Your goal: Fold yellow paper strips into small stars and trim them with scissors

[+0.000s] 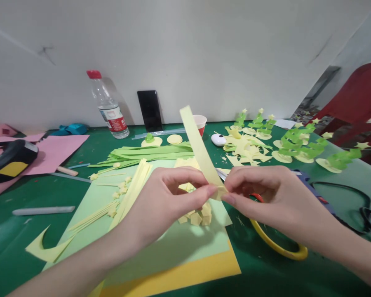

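My pale yellow paper strip leans up over the light green sheet. My left hand and right hand pinch its folded bottom — thumbs and fingers closed on it. Little folded paper bits lie behind, and yellow-handled scissors sit under my right hand.

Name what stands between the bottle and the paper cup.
In the head view, a black phone, propped upright; the held paper strip also rises there, in front.
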Demonstrator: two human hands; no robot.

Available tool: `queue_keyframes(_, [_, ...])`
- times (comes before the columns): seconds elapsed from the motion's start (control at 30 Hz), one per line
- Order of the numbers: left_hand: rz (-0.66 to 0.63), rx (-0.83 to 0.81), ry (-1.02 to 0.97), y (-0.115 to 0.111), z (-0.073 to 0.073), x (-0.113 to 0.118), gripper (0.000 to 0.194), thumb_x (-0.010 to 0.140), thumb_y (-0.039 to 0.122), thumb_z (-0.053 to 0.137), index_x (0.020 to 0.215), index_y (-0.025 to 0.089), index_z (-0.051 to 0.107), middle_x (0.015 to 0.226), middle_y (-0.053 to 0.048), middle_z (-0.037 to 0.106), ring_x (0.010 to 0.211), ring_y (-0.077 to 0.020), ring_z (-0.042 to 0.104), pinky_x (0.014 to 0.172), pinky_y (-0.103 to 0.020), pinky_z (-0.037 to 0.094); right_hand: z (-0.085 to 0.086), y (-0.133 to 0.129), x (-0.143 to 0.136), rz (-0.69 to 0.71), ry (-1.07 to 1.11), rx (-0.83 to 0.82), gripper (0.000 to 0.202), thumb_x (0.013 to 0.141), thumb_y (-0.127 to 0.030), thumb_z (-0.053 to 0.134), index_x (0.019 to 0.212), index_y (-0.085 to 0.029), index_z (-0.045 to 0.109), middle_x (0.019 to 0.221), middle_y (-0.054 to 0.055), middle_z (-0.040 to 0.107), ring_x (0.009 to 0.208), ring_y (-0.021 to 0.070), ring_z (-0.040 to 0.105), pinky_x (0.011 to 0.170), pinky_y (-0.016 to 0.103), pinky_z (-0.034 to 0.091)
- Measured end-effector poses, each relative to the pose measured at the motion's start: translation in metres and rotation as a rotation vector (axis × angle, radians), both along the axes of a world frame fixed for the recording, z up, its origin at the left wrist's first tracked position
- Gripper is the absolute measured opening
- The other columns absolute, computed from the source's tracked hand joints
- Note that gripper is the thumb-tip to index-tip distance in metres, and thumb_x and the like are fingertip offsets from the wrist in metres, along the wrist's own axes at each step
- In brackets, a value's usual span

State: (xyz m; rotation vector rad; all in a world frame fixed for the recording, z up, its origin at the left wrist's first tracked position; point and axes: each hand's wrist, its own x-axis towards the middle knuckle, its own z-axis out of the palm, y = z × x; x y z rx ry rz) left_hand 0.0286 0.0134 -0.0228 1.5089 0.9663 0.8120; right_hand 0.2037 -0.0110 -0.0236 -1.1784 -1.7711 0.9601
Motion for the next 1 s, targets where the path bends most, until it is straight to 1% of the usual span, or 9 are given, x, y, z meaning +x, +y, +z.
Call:
queue_keyframes(0.1, [0.007, -0.051, -0.01, -0.002, -0.002, -0.002, 0.008, 0.072, 0.023, 0.069, 0.065, 0.019, 0.072, 0.058, 0.004, 0.063, 0.052, -0.0087, 0.056, 0.049, -0.017, 0.045, 0.003, -0.001, 0.0, 0.012, -0.029, 0.054, 0.016, 0.075, -0.016, 0.058, 0.06, -0.02, 0.059, 0.054, -0.003, 0.059, 0.048, 0.0082, 0.051, 0.042, 0.017, 0.041])
queue_keyframes(0.17, [0.004, -0.088, -0.052, -0.003, -0.003, -0.003, 0.007, 0.073, 0.024, 0.071, 0.068, 0.019, 0.073, 0.059, 0.004, 0.065, 0.052, -0.0087, 0.06, 0.05, -0.017, 0.048, 0.002, -0.002, 0.0, 0.004, -0.052, 0.146, 0.017, 0.077, -0.015, 0.056, 0.06, -0.02, 0.058, 0.053, -0.003, 0.058, 0.047, 0.0084, 0.051, 0.04, 0.017, 0.04])
queue_keyframes(0.3, [0.022, -0.154, -0.2, -0.006, -0.004, -0.003, 0.008, 0.075, 0.022, 0.071, 0.068, 0.02, 0.072, 0.064, 0.003, 0.069, 0.054, -0.0088, 0.062, 0.052, -0.016, 0.053, -0.003, -0.004, 0.0, -0.093, -0.189, 0.564, 0.009, 0.078, -0.012, 0.059, 0.078, -0.02, 0.061, 0.069, 0.002, 0.065, 0.049, 0.0105, 0.055, 0.044, 0.023, 0.046])
queue_keyframes(0.37, [0.025, -0.183, -0.262, -0.007, -0.003, -0.002, 0.008, 0.075, 0.021, 0.071, 0.067, 0.019, 0.072, 0.064, 0.003, 0.069, 0.056, -0.0093, 0.062, 0.052, -0.016, 0.054, -0.006, -0.006, 0.001, -0.143, -0.273, 0.758, 0.016, 0.078, -0.009, 0.062, 0.086, -0.022, 0.062, 0.077, 0.003, 0.068, 0.054, 0.0126, 0.06, 0.047, 0.024, 0.05])
queue_keyframes(0.47, [0.022, -0.224, -0.31, -0.008, -0.002, 0.001, 0.009, 0.075, 0.02, 0.071, 0.066, 0.019, 0.072, 0.065, 0.003, 0.07, 0.057, -0.0094, 0.063, 0.052, -0.015, 0.055, -0.008, -0.008, 0.002, -0.186, -0.315, 0.95, 0.024, 0.076, -0.007, 0.068, 0.089, -0.026, 0.062, 0.075, 0.002, 0.07, 0.059, 0.0147, 0.065, 0.05, 0.024, 0.054])
queue_keyframes(0.53, [0.027, -0.236, -0.321, -0.009, -0.001, 0.003, 0.009, 0.075, 0.02, 0.071, 0.066, 0.019, 0.073, 0.066, 0.002, 0.07, 0.059, -0.0101, 0.063, 0.051, -0.015, 0.055, -0.01, -0.009, 0.003, -0.203, -0.338, 1.02, 0.024, 0.077, -0.008, 0.067, 0.092, -0.026, 0.062, 0.074, 0.0, 0.071, 0.059, 0.0141, 0.066, 0.052, 0.023, 0.055])
queue_keyframes(0.7, [0.04, -0.235, -0.312, -0.012, -0.002, 0.003, 0.007, 0.074, 0.02, 0.072, 0.067, 0.018, 0.073, 0.068, 0.0, 0.072, 0.061, -0.0108, 0.062, 0.049, -0.015, 0.055, -0.016, -0.011, 0.003, -0.201, -0.471, 1.042, 0.02, 0.087, -0.011, 0.056, 0.096, -0.027, 0.062, 0.079, 0.0, 0.073, 0.06, 0.014, 0.067, 0.056, 0.024, 0.057])
queue_keyframes(0.9, [0.042, -0.224, -0.324, -0.01, -0.003, 0.002, 0.007, 0.074, 0.02, 0.072, 0.068, 0.018, 0.074, 0.069, 0.001, 0.073, 0.058, -0.0096, 0.062, 0.05, -0.015, 0.055, -0.01, -0.012, -0.002, -0.221, -0.351, 0.939, 0.02, 0.079, -0.005, 0.064, 0.084, -0.025, 0.064, 0.074, 0.001, 0.071, 0.06, 0.0128, 0.066, 0.052, 0.021, 0.054])
queue_keyframes(1.0, [0.067, -0.211, -0.295, -0.01, -0.004, 0.001, 0.006, 0.074, 0.021, 0.073, 0.068, 0.019, 0.073, 0.069, 0.002, 0.073, 0.054, -0.0088, 0.063, 0.051, -0.016, 0.055, -0.008, -0.01, -0.004, -0.18, -0.278, 0.796, 0.015, 0.081, -0.008, 0.06, 0.085, -0.022, 0.063, 0.074, 0.002, 0.07, 0.05, 0.0093, 0.058, 0.044, 0.021, 0.049])
